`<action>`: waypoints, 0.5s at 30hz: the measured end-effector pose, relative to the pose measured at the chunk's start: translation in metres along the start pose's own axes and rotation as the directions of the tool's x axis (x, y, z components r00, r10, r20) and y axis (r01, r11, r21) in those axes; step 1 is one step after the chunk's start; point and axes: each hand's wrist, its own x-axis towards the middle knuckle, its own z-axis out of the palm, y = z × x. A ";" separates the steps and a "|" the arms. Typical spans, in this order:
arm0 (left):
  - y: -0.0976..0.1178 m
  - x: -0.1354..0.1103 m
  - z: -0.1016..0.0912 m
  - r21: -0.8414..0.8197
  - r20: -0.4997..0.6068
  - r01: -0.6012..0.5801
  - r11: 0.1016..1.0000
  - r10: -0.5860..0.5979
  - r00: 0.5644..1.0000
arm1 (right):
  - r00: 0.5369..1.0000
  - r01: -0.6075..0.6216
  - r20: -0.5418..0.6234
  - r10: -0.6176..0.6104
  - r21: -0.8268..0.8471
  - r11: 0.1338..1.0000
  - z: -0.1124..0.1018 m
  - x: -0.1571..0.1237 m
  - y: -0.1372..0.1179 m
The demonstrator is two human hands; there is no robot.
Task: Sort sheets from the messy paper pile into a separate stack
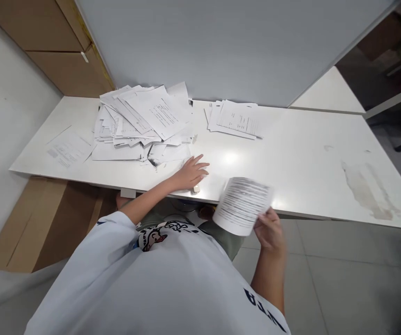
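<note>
White short-sleeved shirt (172, 288), lower middle; coloured cartoon print (155, 238); dark sleeve letters (263, 307), lower right; green trousers (230, 241).

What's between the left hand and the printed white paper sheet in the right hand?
Head view: bare white tabletop shows between the left hand and the sheet.

Bright glare on white desk (308, 153); held sheet (244, 204) motion-blurred; edges stretched; upper-right corner dim.

Hands: 1 L hand (190, 176), 1 R hand (270, 229). Paper: 1 lg pile (144, 118), 1 sm pile (237, 120), min. 1 loose sht (68, 150), 1 held printout (243, 204). Desks: 1 wht desk (301, 163).
</note>
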 end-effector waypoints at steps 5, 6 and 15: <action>-0.017 0.031 -0.004 -0.025 -0.087 0.007 1.000 -0.009 0.996 | 0.986 -0.162 -0.086 0.143 -0.305 0.939 -0.014 0.004 -0.009; -0.018 0.032 -0.004 -0.025 -0.106 0.018 1.000 -0.020 0.994 | 0.984 -0.171 -0.115 0.138 -0.371 0.913 -0.021 0.004 -0.013; -0.026 0.028 -0.001 -0.220 -0.215 0.114 0.969 -0.162 0.963 | 0.989 -0.110 0.043 0.145 -0.448 0.887 -0.019 0.002 -0.018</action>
